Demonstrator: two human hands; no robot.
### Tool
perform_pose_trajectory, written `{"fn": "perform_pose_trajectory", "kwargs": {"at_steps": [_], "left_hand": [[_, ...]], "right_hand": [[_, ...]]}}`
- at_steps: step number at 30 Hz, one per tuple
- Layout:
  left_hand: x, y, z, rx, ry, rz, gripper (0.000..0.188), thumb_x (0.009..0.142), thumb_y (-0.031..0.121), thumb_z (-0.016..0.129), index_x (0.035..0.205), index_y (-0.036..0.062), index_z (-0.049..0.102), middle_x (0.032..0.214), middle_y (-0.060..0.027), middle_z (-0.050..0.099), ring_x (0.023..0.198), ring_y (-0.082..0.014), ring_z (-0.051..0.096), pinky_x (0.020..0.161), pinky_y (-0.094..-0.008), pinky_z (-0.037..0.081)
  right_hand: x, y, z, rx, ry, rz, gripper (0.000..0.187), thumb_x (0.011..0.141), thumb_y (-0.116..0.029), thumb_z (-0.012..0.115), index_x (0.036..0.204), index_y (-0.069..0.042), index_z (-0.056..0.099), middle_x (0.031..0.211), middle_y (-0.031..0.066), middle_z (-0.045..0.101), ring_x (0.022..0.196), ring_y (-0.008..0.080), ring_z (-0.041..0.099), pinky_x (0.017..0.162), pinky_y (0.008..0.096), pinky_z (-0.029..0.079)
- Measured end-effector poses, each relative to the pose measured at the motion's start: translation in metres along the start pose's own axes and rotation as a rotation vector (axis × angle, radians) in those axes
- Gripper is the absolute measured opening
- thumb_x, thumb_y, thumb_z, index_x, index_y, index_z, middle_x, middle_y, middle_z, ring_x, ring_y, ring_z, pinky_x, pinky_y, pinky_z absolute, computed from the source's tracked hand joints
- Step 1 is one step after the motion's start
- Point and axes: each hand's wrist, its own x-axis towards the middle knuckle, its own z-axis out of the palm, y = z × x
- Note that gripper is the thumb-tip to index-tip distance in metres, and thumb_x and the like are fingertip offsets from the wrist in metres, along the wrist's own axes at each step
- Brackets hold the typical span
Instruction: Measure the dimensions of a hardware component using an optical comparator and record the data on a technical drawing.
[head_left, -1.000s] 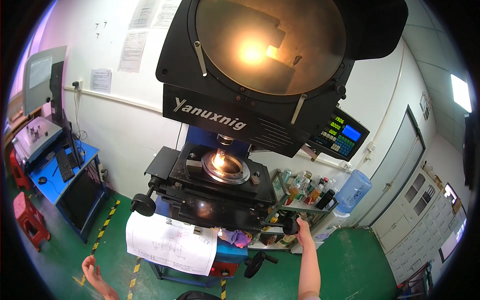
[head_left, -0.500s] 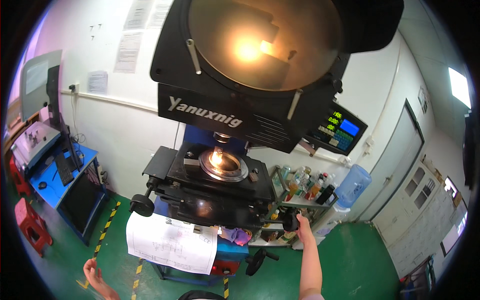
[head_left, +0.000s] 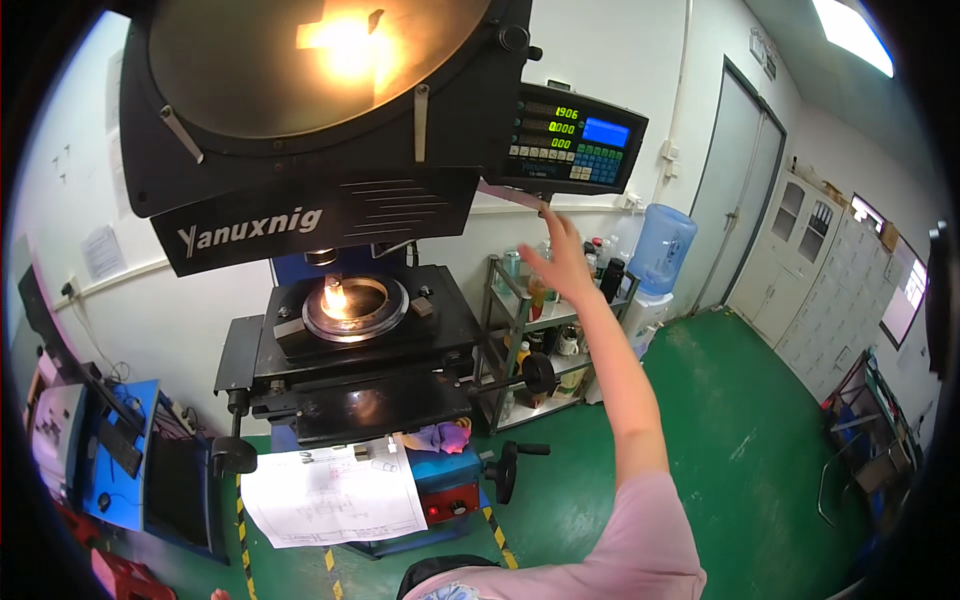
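My right hand (head_left: 562, 262) is raised in the air, fingers apart and holding nothing, just below the digital readout (head_left: 568, 140) with its keypad and lit green digits. Left of it stands a black optical profile projector (head_left: 330, 215) with a big round screen (head_left: 300, 80) glowing orange. Below the screen, a lamp lights the round glass stage (head_left: 355, 308) on the machine's table. The right handwheel (head_left: 539, 374) of that table is untouched. Of my left hand (head_left: 220, 595) only a fingertip shows at the lower edge, so its grip is hidden.
A drawing sheet (head_left: 335, 500) hangs at the machine's front beside a purple cloth (head_left: 440, 436). A crank wheel (head_left: 508, 470) sticks out lower right. Behind my arm are a bottle shelf (head_left: 510, 345) and a water dispenser (head_left: 662, 250). A blue desk (head_left: 125, 470) stands left.
My right hand has let go of the right handwheel and risen toward the readout, its fingers spreading. My left hand has dropped almost out of view. The view has turned right.
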Motion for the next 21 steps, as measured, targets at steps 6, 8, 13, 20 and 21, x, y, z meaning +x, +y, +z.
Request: {"fn": "perform_pose_trajectory", "kwargs": {"at_steps": [6,8,13,20,21], "left_hand": [[0.002,-0.014,-0.027,-0.048,0.12,-0.033,0.031,0.07,0.019,0.046,0.093,-0.001,0.051,0.09,-0.0114,0.053,0.085,-0.0221,0.048,0.077,-0.0351,0.035],[0.004,-0.022,-0.037,-0.105,0.133,0.014,0.032,0.069,0.022,0.048,0.093,0.0012,0.052,0.091,-0.0105,0.053,0.086,-0.0222,0.047,0.077,-0.0358,0.033],[-0.003,-0.021,-0.054,-0.062,0.219,-0.086,0.037,0.068,0.028,0.047,0.096,0.004,0.05,0.096,-0.0099,0.051,0.092,-0.023,0.044,0.078,-0.0379,0.031],[0.003,-0.038,-0.058,0.022,0.203,-0.054,0.04,0.069,0.031,0.046,0.099,0.005,0.049,0.099,-0.0097,0.05,0.095,-0.0231,0.043,0.079,-0.0389,0.03],[0.005,-0.038,-0.057,0.026,0.196,-0.046,0.041,0.069,0.031,0.046,0.1,0.0051,0.048,0.099,-0.0097,0.05,0.095,-0.0231,0.043,0.079,-0.0389,0.03]], "right_hand": [[0.092,-0.011,0.025,-0.271,0.287,-0.078,0.078,0.06,-0.032,0.065,0.122,-0.007,0.025,0.116,0.0274,0.027,0.107,0.0405,0.028,0.088,0.0428,0.029],[0.113,-0.012,0.029,-0.315,0.321,-0.05,0.079,0.059,-0.032,0.065,0.122,-0.009,0.025,0.116,0.0273,0.027,0.107,0.0403,0.028,0.087,0.0426,0.03],[0.136,-0.016,0.039,-0.369,0.472,0.016,0.081,0.055,-0.034,0.069,0.122,-0.016,0.026,0.118,0.0243,0.024,0.105,0.0377,0.03,0.085,0.0417,0.032],[0.139,-0.016,0.053,-0.443,0.518,0.07,0.082,0.053,-0.035,0.068,0.122,-0.024,0.026,0.119,0.0205,0.024,0.107,0.0356,0.03,0.083,0.041,0.032],[0.139,-0.017,0.053,-0.44,0.518,0.076,0.082,0.053,-0.035,0.068,0.122,-0.024,0.026,0.119,0.0205,0.024,0.107,0.0356,0.03,0.083,0.041,0.032]]}}
